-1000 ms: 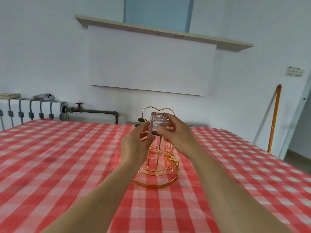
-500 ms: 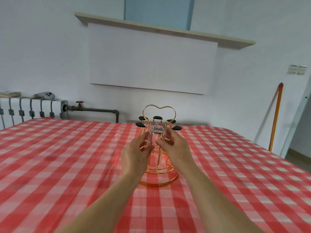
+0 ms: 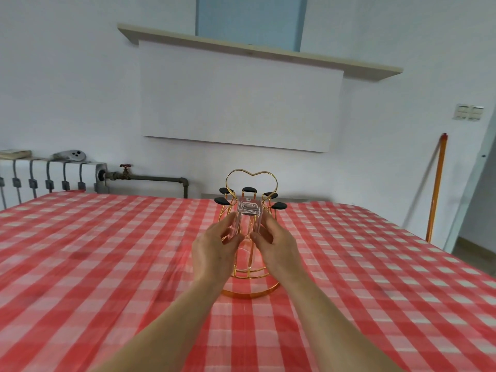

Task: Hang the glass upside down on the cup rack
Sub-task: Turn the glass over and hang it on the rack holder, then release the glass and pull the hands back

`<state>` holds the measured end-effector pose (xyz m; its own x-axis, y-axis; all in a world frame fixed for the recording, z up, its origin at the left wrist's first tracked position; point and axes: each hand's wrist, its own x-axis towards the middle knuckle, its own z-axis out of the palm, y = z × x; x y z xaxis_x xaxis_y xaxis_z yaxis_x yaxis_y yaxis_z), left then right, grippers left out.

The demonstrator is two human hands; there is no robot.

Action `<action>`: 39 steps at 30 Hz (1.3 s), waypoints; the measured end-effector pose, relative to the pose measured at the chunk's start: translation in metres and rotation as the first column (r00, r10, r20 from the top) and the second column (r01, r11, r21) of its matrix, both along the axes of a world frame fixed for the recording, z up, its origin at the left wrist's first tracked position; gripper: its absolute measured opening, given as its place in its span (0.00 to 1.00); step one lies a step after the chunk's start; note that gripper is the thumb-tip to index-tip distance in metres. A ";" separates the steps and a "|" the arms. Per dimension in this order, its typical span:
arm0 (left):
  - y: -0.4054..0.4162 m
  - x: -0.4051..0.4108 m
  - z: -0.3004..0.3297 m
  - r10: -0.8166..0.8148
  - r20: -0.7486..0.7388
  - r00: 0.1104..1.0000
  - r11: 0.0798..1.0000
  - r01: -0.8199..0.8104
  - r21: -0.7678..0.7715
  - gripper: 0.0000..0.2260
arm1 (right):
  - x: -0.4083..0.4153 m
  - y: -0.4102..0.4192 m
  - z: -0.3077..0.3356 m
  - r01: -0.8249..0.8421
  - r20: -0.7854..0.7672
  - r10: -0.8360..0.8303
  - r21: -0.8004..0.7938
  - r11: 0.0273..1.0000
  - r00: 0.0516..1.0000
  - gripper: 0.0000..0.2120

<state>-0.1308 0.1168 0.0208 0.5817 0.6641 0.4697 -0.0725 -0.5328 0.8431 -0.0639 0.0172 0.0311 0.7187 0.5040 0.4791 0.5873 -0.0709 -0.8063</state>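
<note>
A clear square glass stands upside down, base up, over the near side of a gold wire cup rack with a heart-shaped top loop and several black-tipped prongs. My left hand grips the glass's left side, thumb and fingers around it. On the right side my right hand does the same. The glass's lower rim is hidden behind my fingers, so I cannot tell whether it rests on a prong.
The rack stands mid-table on a red-and-white checked cloth. Behind the table's far edge are a grey radiator with a pipe and valve, a white wall panel, and an orange pole leaning at the right.
Both hands have lowered the upside-down glass onto the rack's near side. The black prong tips and the heart loop, partly hidden before, now show above the hands.
</note>
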 end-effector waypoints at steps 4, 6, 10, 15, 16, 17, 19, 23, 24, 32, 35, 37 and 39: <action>0.002 -0.003 0.000 -0.026 0.007 1.000 1.000 0.026 0.016 0.24 | 0.003 -0.004 0.000 -0.014 -0.029 0.014 -0.001 1.000 0.999 0.27; 0.005 -0.010 0.002 0.010 0.058 0.998 1.000 -0.011 0.016 0.24 | 0.004 -0.014 0.002 0.003 -0.053 0.000 0.041 0.999 0.999 0.26; 0.022 -0.023 0.008 0.116 0.209 0.971 0.993 -0.109 -0.044 0.19 | 0.009 -0.039 0.002 0.152 -0.066 -0.141 0.227 0.962 0.988 0.14; 0.035 -0.007 0.009 -0.025 0.097 0.995 0.910 0.063 -0.410 0.26 | 0.030 -0.032 0.000 0.259 -0.270 -0.216 0.135 0.956 0.938 0.21; 0.034 -0.001 0.009 -0.076 0.065 0.995 0.871 0.098 -0.482 0.28 | 0.033 -0.027 -0.001 0.232 -0.332 -0.189 0.096 0.968 0.924 0.24; 0.034 0.006 0.006 -0.117 0.045 0.992 0.843 0.123 -0.524 0.30 | 0.034 -0.021 -0.003 0.197 -0.388 -0.152 0.078 0.977 0.909 0.27; 0.032 0.015 0.003 -0.162 0.011 0.987 0.823 0.141 -0.551 0.32 | 0.035 -0.011 -0.005 0.142 -0.454 -0.094 0.072 0.987 0.886 0.30; 0.029 0.027 0.001 -0.209 -0.049 0.977 0.834 0.152 -0.531 0.33 | 0.035 -0.001 -0.002 0.101 -0.417 -0.097 -0.012 0.995 0.904 0.30; 0.027 0.029 0.001 -0.212 -0.063 0.975 0.840 0.149 -0.521 0.33 | 0.035 0.001 -0.001 0.094 -0.390 -0.100 -0.036 0.995 0.915 0.30; 0.019 0.035 -0.002 -0.245 0.001 0.970 0.835 0.211 -0.508 0.30 | 0.031 0.011 -0.005 0.087 -0.394 -0.062 0.047 0.995 0.917 0.29; 0.017 0.038 -0.003 -0.253 0.028 0.967 0.823 0.230 -0.519 0.30 | 0.029 0.017 -0.009 0.097 -0.398 -0.062 0.070 0.993 0.915 0.29; 0.019 0.040 -0.004 -0.270 0.040 0.962 0.813 0.250 -0.526 0.32 | 0.030 0.019 -0.011 0.101 -0.422 -0.052 0.095 0.990 0.905 0.30; 0.020 0.040 -0.005 -0.289 0.046 0.956 0.797 0.267 -0.542 0.34 | 0.030 0.020 -0.011 0.104 -0.438 -0.044 0.113 0.988 0.898 0.31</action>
